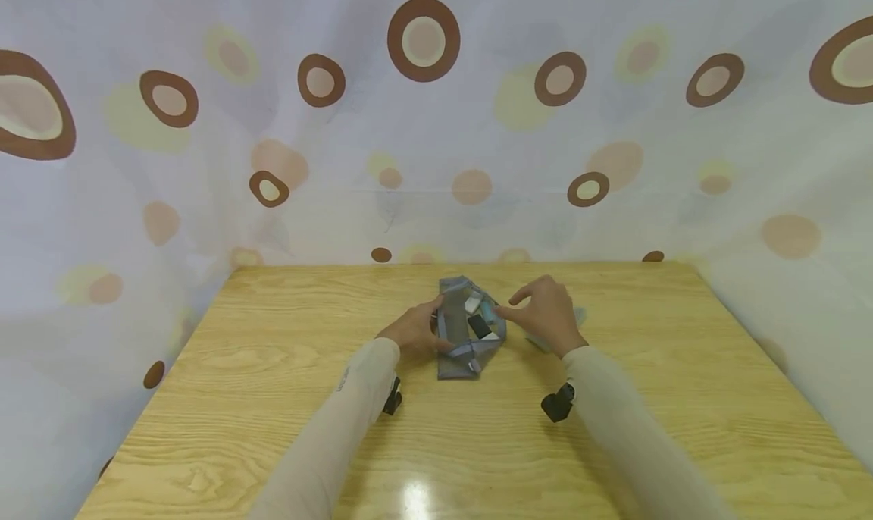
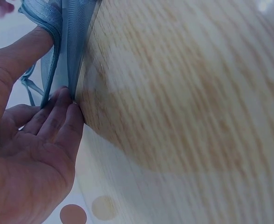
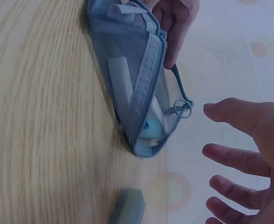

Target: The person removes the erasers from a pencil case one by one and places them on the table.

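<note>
A blue-grey mesh zip pouch [image 1: 453, 319] lies on the table with its mouth spread wide. Inside I see a white block [image 1: 473, 302], a light blue item [image 1: 488, 313] and a black block [image 1: 480, 326]. My left hand [image 1: 414, 328] grips the pouch's left side, its thumb and fingers on either side of the mesh edge in the left wrist view. On the other side, my right hand [image 1: 548, 315] holds nothing, fingers apart. Its thumb is close to the zip's pull ring [image 3: 182, 108] in the right wrist view, with a gap between.
A grey-green block [image 3: 129, 207] lies on the wooden table [image 1: 273, 429] beyond the pouch's end in the right wrist view. Pale things show partly behind my right hand in the head view. A spotted cloth [image 1: 423, 126] stands around the table's back and sides.
</note>
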{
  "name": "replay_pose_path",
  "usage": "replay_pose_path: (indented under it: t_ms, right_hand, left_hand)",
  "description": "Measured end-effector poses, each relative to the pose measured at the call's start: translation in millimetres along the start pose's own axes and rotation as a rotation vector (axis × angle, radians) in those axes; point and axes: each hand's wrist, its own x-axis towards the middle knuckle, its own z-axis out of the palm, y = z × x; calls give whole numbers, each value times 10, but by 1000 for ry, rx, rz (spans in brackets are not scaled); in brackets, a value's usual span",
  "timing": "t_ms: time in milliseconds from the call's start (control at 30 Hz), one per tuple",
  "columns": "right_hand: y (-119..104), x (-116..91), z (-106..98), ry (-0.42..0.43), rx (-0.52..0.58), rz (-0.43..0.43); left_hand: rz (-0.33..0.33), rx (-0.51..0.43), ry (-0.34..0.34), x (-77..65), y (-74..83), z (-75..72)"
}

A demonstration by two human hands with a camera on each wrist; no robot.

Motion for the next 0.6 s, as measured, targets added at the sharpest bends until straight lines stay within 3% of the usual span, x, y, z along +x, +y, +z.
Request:
replay_pose_path:
  t_ms: [600]
  right_hand:
    - [-114,90,375,-125,-115,49]
  left_hand:
    - [5,14,2,-18,36,-23]
